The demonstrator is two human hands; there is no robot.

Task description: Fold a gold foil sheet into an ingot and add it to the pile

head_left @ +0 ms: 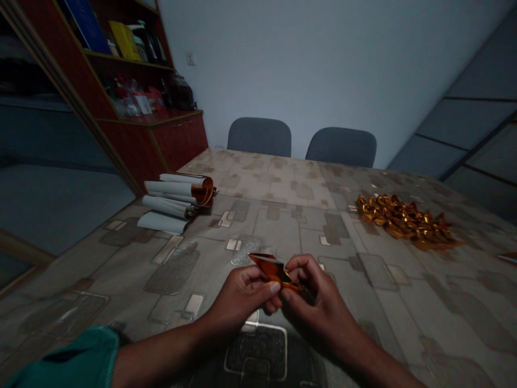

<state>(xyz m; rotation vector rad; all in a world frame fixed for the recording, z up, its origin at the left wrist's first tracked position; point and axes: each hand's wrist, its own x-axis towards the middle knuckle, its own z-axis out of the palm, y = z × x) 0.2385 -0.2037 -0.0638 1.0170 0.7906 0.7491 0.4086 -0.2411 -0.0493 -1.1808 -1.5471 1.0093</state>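
Head view: two hands (278, 296), one foil strip (271, 267).

An office: table (283, 215), chairs (259, 136), stocked shelving (133, 64).

Left hand (242, 293) and right hand (313, 291) close together, fingers (274, 286) pinched (thumbs nearly touching), forearms converging.

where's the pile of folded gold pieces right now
In the head view the pile of folded gold pieces lies on the table, on the right side, beyond the right hand and before the chairs.
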